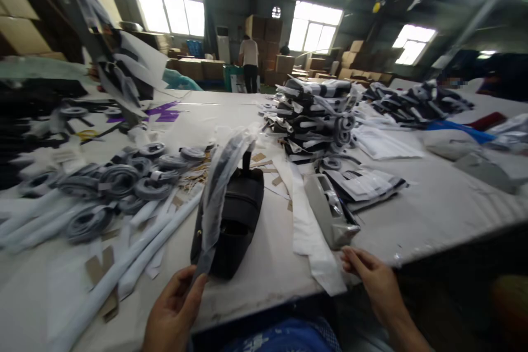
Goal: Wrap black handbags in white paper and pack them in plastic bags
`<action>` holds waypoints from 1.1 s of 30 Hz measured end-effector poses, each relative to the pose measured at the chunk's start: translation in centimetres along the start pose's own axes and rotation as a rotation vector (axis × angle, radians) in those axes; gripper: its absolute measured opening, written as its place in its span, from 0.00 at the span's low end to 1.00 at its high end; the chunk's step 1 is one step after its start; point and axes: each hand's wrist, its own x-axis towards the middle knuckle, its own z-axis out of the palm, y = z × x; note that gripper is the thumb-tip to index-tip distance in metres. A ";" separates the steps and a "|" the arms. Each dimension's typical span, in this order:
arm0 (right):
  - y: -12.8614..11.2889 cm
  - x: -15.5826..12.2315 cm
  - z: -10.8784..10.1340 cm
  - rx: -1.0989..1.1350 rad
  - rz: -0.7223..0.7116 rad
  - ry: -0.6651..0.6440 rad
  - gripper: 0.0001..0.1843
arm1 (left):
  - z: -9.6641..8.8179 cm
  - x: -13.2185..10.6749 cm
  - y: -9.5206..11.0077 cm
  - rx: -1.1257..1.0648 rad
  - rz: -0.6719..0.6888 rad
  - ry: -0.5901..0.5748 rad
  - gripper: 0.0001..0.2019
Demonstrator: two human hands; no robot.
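My left hand (175, 308) pinches the lower end of a strap wrapped in whitish film (213, 198), which arches up and away over a black bag (243, 203). The bag stands on the table in front of me, partly covered by the strap. My right hand (377, 283) is closed in a pinch just in front of the cutting edge of a grey tape dispenser (324, 212). Whatever lies between those fingertips is too small to make out. A long white strip (305, 225) lies between the bag and the dispenser.
Rolled grey straps (119, 179) are heaped on the left, beside long white wrapped tubes (124, 264) and cardboard strips (101, 280). Stacked wrapped black pieces (317, 115) rise behind the dispenser. A flat wrapped packet (367, 184) lies right of it. One person (249, 60) stands far back near cartons.
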 end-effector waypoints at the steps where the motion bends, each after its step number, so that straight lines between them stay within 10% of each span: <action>1: -0.6 -1.0 1.0 -0.053 -0.030 -0.099 0.23 | 0.1 -0.1 0.1 -0.028 -0.004 -0.021 0.28; 8: -8.0 -8.8 12.8 0.020 -0.182 -0.873 0.18 | -0.1 -0.1 0.1 -0.090 0.130 -0.113 0.19; 14: -9.2 -11.0 19.6 -0.002 -0.199 -0.932 0.21 | -0.2 -0.5 0.0 -0.042 0.223 -0.130 0.14; 23: -9.1 -10.7 20.9 -0.220 -0.228 -0.885 0.21 | -0.9 -0.5 -0.1 -0.056 0.242 -0.171 0.12; 33: -7.5 -10.4 19.6 0.056 -0.124 -1.123 0.21 | -1.3 -0.6 0.6 -0.323 -0.127 -0.335 0.21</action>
